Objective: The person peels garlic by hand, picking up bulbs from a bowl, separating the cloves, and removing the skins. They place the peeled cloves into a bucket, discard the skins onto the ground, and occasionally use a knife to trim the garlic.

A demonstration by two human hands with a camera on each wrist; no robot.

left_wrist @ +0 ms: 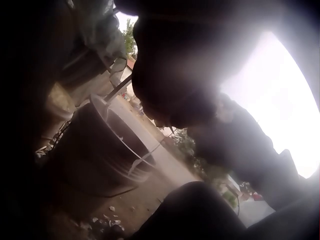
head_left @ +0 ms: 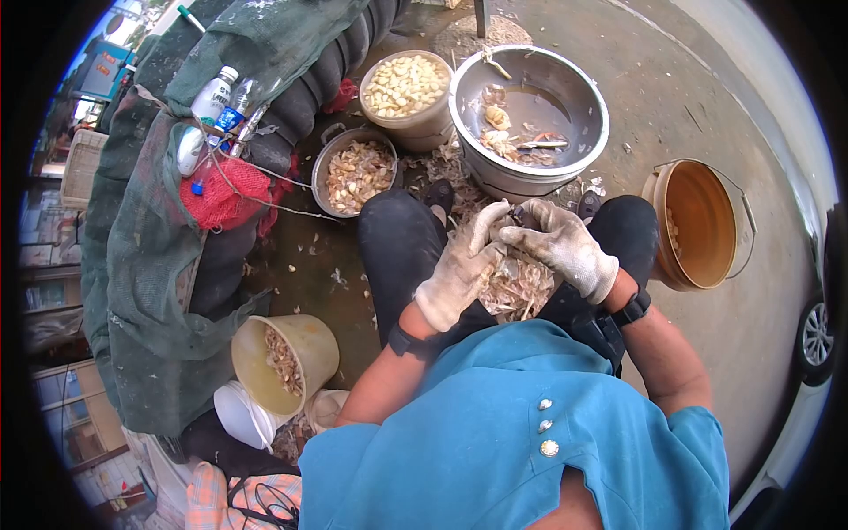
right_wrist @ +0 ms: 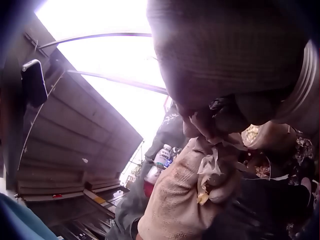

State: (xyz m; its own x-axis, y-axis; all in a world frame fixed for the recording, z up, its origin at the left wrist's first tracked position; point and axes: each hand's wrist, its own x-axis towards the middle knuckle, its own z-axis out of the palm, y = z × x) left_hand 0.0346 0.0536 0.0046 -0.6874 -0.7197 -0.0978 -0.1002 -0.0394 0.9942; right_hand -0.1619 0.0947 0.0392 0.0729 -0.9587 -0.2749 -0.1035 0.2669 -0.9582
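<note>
Both hands wear whitish knit gloves and meet over the lap. In the right wrist view the left hand [right_wrist: 175, 195] holds a piece of garlic [right_wrist: 204, 192] with loose papery skin hanging from it. The right hand [head_left: 565, 246] has curled fingers and pinches a small dark thing [head_left: 517, 215] at its fingertips; its kind is too small to tell. Those fingertips come right up to the garlic skin. Beneath the hands, a heap of dry garlic skins [head_left: 517, 287] lies between the thighs. The left wrist view is mostly dark.
Ahead stand a large metal basin [head_left: 574, 84] with skins and some water, a bucket of peeled cloves [head_left: 406, 86] and a metal pot [head_left: 359, 177]. An orange bucket [head_left: 702, 225] tips at the right. A tilted cream bucket [head_left: 309, 353] is at the left, near netting-covered tyres [head_left: 305, 97].
</note>
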